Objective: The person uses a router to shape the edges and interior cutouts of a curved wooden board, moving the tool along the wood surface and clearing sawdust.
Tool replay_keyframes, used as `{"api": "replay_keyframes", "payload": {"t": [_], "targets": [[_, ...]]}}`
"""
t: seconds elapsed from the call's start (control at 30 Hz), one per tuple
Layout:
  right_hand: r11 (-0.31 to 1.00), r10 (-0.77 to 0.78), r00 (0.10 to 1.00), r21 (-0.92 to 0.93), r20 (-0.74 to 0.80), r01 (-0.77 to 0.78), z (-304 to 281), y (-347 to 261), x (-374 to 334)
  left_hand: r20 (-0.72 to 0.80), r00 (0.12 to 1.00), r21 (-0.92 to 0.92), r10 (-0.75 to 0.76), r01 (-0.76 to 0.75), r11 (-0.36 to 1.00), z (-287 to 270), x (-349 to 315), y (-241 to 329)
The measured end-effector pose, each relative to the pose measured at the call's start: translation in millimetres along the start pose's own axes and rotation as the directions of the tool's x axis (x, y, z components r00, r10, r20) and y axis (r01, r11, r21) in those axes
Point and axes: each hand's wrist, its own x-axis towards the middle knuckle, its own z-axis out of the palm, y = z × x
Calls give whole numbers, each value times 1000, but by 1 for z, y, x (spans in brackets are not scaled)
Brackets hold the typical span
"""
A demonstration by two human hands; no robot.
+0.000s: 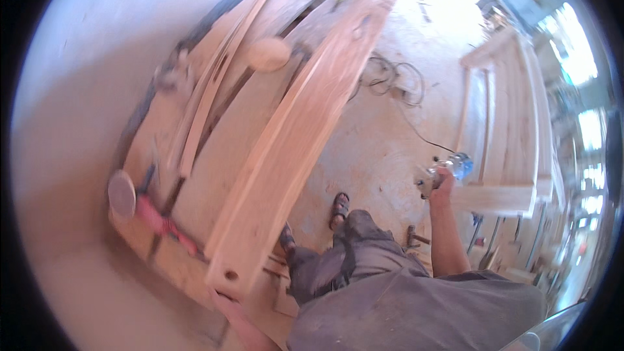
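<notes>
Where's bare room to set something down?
Floor between plank, sandal and right hand, short of the cord coil. Crowded: left of the plank, with strips, round piece and red tool; right, the wooden frame.

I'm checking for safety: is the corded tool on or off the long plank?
Off: the right hand holds the corded tool aside, with floor showing between it and the long plank.
</notes>
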Motion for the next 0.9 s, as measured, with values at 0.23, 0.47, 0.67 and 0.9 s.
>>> {"api": "replay_keyframes", "payload": {"t": [0.23, 0.47, 0.67, 0.9], "targets": [[986, 116, 986, 131, -116, -101, 39, 17, -110, -7, 989, -156, -146, 143, 977, 72, 10, 22], [1000, -13, 997, -15, -81, 12, 27, 83, -181, -2, 986, -183, -165, 162, 970, 85, 38, -21], [985, -128, 990, -110, 50, 133, 78, 72, -199, 176, 972, -204, -153, 188, 961, 105, 24, -32], [877, -302, 920, -304, 250, 371, 127, 74, -224, 60, 967, 116, -249, 241, 964, 151, 1, -15]]}}
